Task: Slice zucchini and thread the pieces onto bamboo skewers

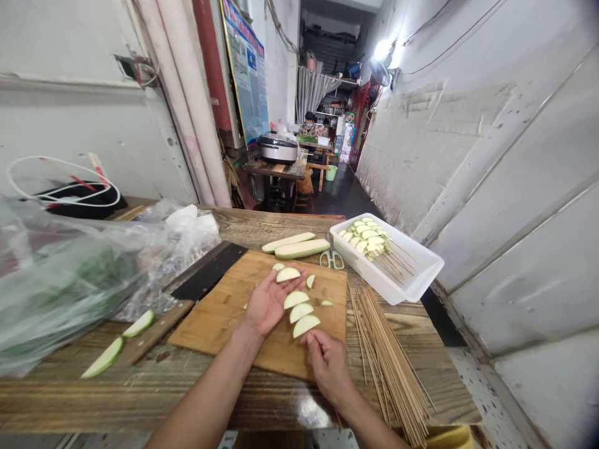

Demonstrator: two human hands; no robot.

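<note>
Forearms [216,380] converge, right fingers [322,344] pinched, hold hidden, left fingers [296,285] spread, slice row [301,312] running away.

no lettering that we can read, a blue wall poster [247,78] with rows of print too small for us, its reddish heading [243,26] likewise blurred

Pale green-white, rimmed green, on half-moon squash slices [306,326]! Honey-brown on flat wooden chopping board [281,352], straw-tan down thin wooden skewers [388,355], milky white round rectangular plastic tray [421,274], dark streaks across brown wooden table [276,399]!
</note>
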